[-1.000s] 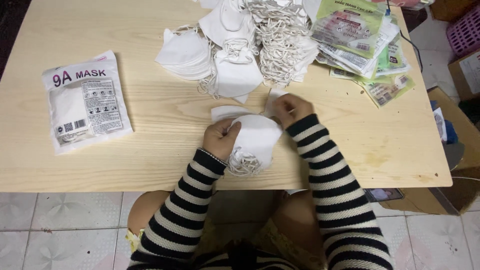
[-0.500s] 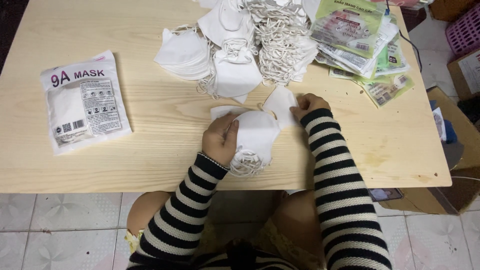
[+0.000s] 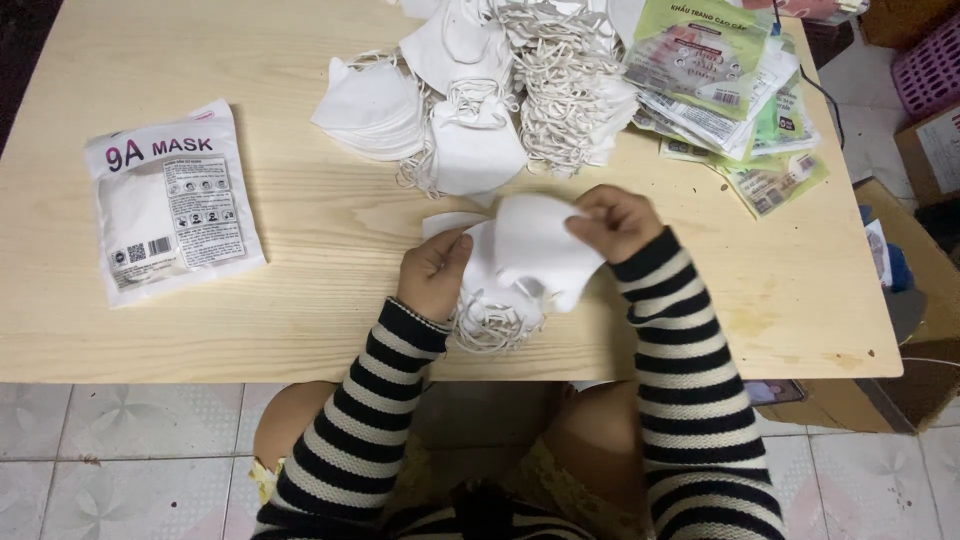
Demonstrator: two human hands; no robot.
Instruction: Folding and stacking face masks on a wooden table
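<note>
Since prev. frame, right hand [image 3: 618,222] lifts top white face mask [image 3: 535,245] off centre-frame stack [image 3: 490,300], pinching its edge; left hand [image 3: 435,275] presses stack down. Risk: tangled ear loops [image 3: 490,325] drag neighbouring masks off the wooden table [image 3: 300,300] edge.

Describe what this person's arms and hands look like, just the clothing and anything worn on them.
Both arms are covered by long, close-fitting knit sleeves with black and white horizontal stripes, ending in ribbed striped cuffs at the wrists. The left sleeve and right sleeve match. The left hand and right hand are bare, with no gloves; no rings, watch or bracelets show.
</note>
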